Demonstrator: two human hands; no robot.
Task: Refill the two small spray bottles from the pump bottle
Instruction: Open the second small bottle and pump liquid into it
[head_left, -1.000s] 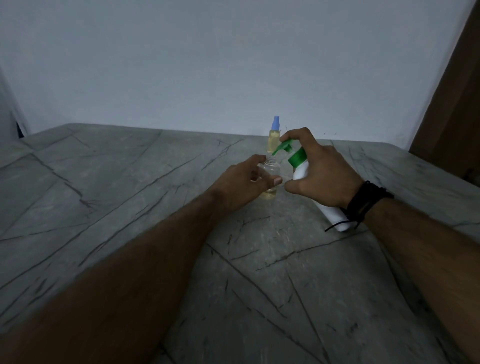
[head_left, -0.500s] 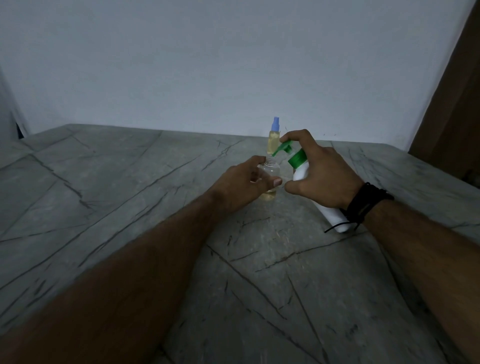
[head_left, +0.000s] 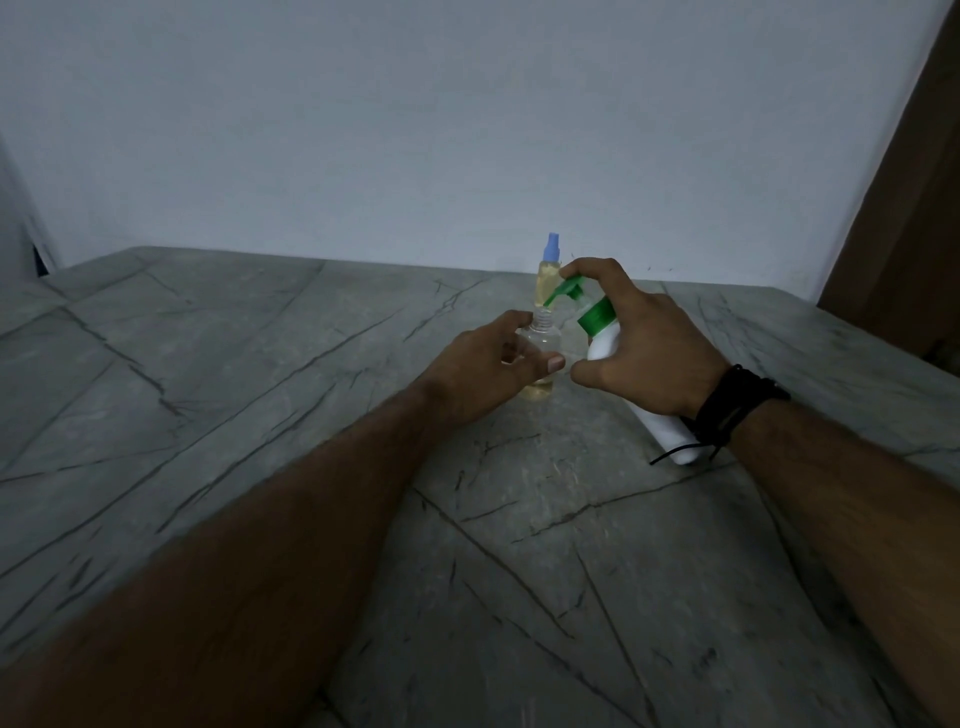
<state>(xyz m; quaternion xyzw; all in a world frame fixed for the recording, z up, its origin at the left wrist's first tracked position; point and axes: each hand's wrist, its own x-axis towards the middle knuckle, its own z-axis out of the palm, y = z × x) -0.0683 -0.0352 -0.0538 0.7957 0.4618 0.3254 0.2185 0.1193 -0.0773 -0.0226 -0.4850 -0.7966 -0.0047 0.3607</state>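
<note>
Head view, frame centre: left hand (head_left: 485, 366) grips open spray bottle (head_left: 540, 347) on desk (head_left: 260, 364); right hand (head_left: 649, 348) grips tilted pump bottle (head_left: 605, 338). Keep nozzle over neck, press gently.

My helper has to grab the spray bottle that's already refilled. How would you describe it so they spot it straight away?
On the grey stone table, look behind both hands, near the white wall. The capped spray bottle stands upright there, untouched, full of yellow liquid. Its blue spray top sets it apart from the open bottle in front.
</note>
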